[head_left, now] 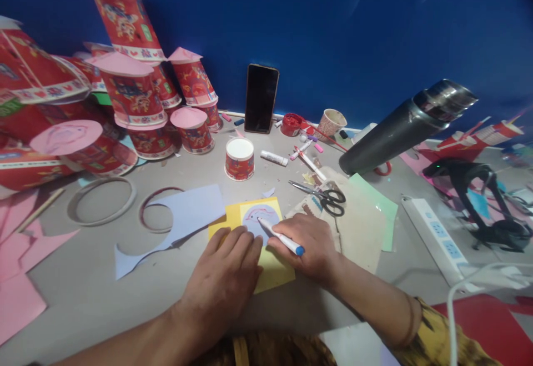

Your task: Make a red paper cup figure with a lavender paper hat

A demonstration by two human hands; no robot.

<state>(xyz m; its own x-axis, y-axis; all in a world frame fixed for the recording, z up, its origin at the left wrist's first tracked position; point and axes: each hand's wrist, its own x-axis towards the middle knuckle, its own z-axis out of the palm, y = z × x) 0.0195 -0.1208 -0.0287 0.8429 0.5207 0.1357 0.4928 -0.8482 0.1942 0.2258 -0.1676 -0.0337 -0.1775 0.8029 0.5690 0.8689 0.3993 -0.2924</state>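
I see moderate, slightly dim indoor light, with faint curved reflections on the dark blue wall and bright glare on the metal flask (400, 124). Soft shadows lie beneath the hands. My view stretches toward the edges, where details smear.

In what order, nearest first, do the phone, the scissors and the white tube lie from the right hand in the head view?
1. Scissors: just beyond the right hand.
2. White tube: farther back, to its left.
3. Phone: upright at the back, left.
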